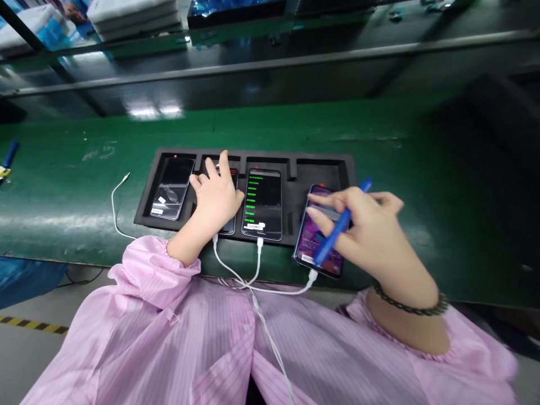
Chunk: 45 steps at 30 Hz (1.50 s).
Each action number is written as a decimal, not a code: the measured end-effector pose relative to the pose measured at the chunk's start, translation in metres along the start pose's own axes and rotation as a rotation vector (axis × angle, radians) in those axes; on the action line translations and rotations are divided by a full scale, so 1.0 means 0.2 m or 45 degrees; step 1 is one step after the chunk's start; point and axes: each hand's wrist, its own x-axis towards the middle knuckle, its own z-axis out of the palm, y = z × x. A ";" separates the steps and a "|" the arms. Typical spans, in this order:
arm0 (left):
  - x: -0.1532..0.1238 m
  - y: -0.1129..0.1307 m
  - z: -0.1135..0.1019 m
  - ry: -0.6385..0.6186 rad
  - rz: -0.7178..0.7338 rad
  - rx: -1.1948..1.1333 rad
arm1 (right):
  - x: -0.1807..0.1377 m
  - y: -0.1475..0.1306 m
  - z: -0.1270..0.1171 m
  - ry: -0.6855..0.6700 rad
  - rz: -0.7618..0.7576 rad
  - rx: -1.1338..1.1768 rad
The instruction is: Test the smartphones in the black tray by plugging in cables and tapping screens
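Observation:
A black tray with compartments holds several smartphones. My left hand lies over the second smartphone, its fingers spread and that screen mostly covered. To its right, a smartphone shows green lines of text. The leftmost smartphone has a dark screen. My right hand holds a blue pen between thumb and fingers, above the rightmost smartphone. That phone has a lit purple screen and sits partly over the tray's front edge. White charging cables run into the three right-hand phones.
A loose white cable lies left of the tray on the green table. At the far left edge is a blue-handled object. A raised shelf behind carries white stacked material and a black box.

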 end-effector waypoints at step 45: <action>-0.32 -0.44 -0.19 0.197 0.126 -0.194 | -0.29 0.19 0.08 0.471 0.180 0.008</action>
